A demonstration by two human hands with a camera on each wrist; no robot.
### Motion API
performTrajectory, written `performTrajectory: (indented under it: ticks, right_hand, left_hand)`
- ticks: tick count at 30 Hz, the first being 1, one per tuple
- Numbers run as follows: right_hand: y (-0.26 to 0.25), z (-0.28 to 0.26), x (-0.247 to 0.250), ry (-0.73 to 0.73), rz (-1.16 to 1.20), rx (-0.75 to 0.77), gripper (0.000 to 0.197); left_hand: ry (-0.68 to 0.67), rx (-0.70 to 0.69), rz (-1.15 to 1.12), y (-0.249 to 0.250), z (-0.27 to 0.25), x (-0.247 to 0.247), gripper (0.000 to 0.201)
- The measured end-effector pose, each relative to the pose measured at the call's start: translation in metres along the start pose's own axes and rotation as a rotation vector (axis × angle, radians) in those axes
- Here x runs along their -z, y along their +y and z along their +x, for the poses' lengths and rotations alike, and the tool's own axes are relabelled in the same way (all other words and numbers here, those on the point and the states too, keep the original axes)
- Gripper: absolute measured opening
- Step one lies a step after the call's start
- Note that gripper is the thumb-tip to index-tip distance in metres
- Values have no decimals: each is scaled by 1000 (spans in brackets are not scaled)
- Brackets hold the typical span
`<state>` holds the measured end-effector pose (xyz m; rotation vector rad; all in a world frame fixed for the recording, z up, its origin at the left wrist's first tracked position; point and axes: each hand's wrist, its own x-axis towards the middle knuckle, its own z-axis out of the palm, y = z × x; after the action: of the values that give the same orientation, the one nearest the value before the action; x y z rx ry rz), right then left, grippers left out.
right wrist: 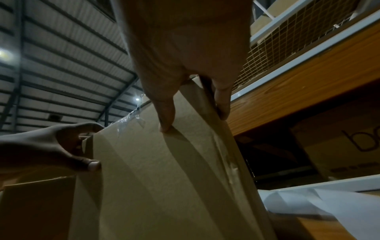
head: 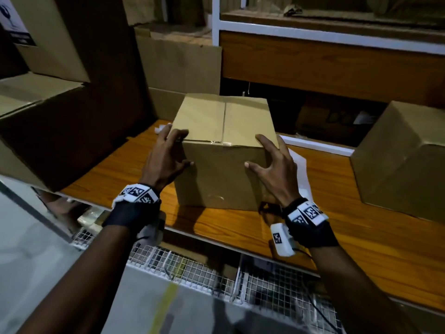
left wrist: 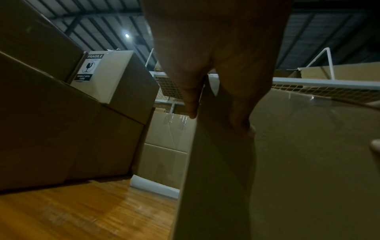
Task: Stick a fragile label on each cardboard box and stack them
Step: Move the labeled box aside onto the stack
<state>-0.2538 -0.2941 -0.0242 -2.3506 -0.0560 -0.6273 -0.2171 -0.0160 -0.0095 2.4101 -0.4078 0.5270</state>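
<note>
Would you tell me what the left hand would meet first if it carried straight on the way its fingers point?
The left hand already grips the middle cardboard box at its left corner; beyond that, probably the flat cardboard sheets leaning behind, though depth is unclear.

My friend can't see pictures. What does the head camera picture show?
Two hands, the left hand and the right hand, grip the near corners of a taped cardboard box standing on a wooden shelf. More cardboard boxes stand on both sides, and a white sheet lies beside the box.

Matt brown cardboard box [head: 224, 150] sealed with glossy clear tape [head: 218, 141], tabletop [head: 337, 227] was orange wood-grain with a smooth sheen, white wire mesh [head: 277, 283] below, white paper sheet [head: 299, 169] lay smooth, black cloth wrist straps [head: 131, 213].
</note>
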Motion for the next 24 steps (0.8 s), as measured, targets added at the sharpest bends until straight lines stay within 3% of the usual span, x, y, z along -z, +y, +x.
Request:
performTrajectory:
  ticks: [4, 7, 11, 13, 17, 20, 24]
  right_hand:
    - [10, 8, -8, 31, 42, 50, 75]
    - [29, -1, -5, 70, 88, 75, 86]
    - [76, -32, 8, 105, 113, -85, 85]
    - [103, -47, 17, 115, 69, -232, 69]
    - [146, -63, 32, 59, -38, -557, 46]
    - [165, -62, 29, -63, -165, -665, 49]
    - [175, -52, 15, -170, -299, -740, 62]
  left_hand:
    - [-15, 67, 84, 1, 7, -4, 80]
    - [68, 37, 223, 8, -4, -13, 81]
    - [200, -100, 109, 28, -51, -49, 67]
    - [106, -170, 13, 38, -79, -76, 60]
    - [-226, -198, -96, 45, -98, -116, 54]
    - [-401, -237, -70, 40, -94, -133, 51]
    - [-540, -275, -71, 36, -88, -145, 50]
